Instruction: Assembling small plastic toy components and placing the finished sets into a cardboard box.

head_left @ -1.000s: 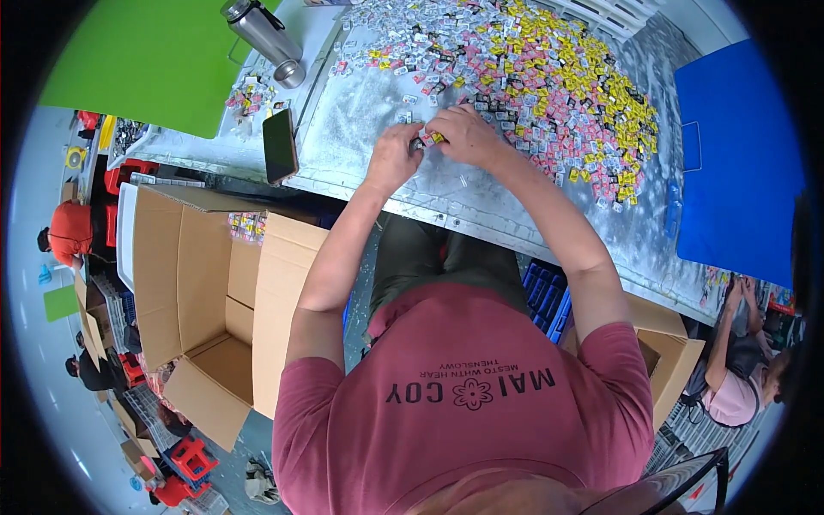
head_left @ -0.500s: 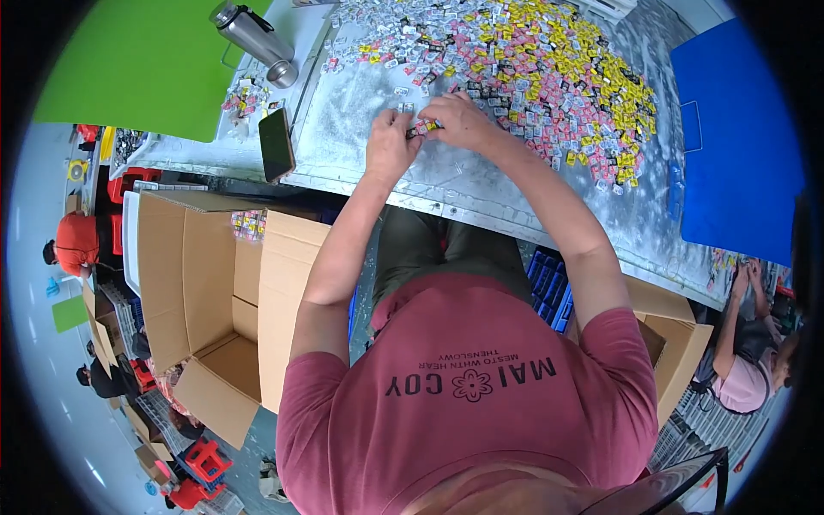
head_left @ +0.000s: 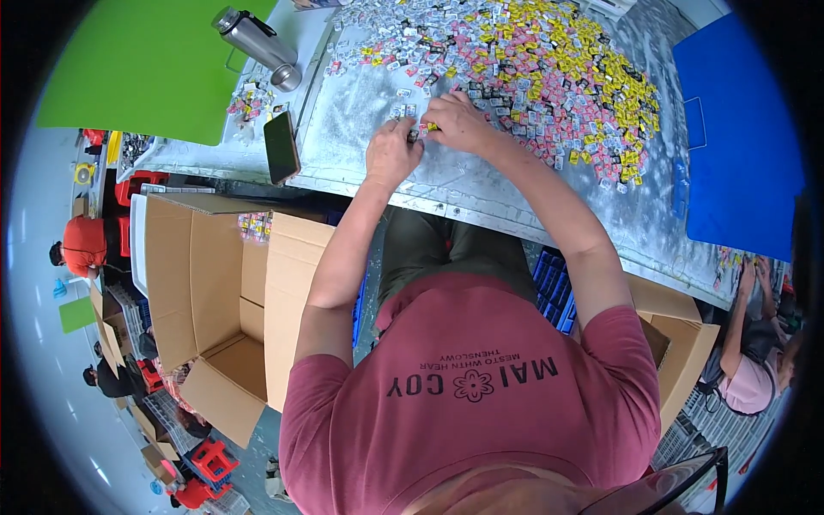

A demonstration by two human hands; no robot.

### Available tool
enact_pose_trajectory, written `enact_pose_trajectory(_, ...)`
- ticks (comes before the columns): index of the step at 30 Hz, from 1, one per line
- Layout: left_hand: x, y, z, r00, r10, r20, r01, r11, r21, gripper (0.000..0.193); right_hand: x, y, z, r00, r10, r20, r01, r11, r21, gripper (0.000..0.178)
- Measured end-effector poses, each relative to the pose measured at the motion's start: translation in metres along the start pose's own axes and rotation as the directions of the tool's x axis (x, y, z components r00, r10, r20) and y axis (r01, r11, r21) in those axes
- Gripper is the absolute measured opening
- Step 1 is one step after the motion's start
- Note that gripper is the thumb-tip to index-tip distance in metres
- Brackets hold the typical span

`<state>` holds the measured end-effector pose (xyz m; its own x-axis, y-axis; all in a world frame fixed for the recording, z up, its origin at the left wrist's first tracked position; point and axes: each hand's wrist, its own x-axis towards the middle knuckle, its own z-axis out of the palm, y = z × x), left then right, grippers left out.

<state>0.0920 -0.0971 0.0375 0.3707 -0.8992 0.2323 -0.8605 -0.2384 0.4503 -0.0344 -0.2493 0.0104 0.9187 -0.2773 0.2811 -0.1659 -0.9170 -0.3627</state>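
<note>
My left hand (head_left: 393, 156) rests at the near part of the metal-topped table (head_left: 350, 146), thumb and fingers closed around a small black tile-like piece (head_left: 413, 136). Just to its right, my right hand (head_left: 462, 124) bends over the tabletop with its fingertips drawn together on a small yellow piece (head_left: 430, 126). Some pale pieces (head_left: 403, 111) lie side by side just beyond my left fingertips. Past my right hand spreads a wide heap of small flat pieces (head_left: 549, 86) in white, pink, black and yellow. Their exact kind is too small to tell.
A phone (head_left: 281, 149) and a steel flask (head_left: 256, 39) stand to the left, near a green panel (head_left: 137, 69). A blue panel (head_left: 738, 137) is at the right. Below the table's edge sits an open cardboard box (head_left: 210, 283). Other people work at both sides.
The short row of pieces between my hands has parted: the black one stays at my left fingers, the yellow one at my right. More pale pieces show beyond my left hand.
</note>
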Motion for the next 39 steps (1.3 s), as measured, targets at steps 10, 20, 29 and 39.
enact_pose_trajectory(10,-0.003,0.001,-0.009,1.0,0.009,0.024,-0.008,1.0,-0.018,0.028,0.0,0.0,-0.011,0.989,-0.103,-0.103,0.106,0.994,0.027,0.024)
enact_pose_trajectory(20,-0.058,0.04,-0.01,1.0,0.02,0.012,-0.019,0.997,-0.073,0.024,-0.056,-0.021,-0.037,0.99,-0.132,0.053,0.124,0.984,0.126,0.027)
enact_pose_trajectory(29,-0.065,0.032,-0.006,0.999,-0.053,-0.003,0.053,0.99,-0.132,0.027,-0.061,-0.026,-0.026,0.983,-0.157,-0.093,0.167,0.98,0.106,0.029)
enact_pose_trajectory(39,-0.079,0.019,-0.007,0.996,-0.087,-0.026,0.085,0.995,-0.056,0.03,-0.051,-0.045,-0.002,0.962,-0.249,-0.109,0.263,0.955,0.135,0.024)
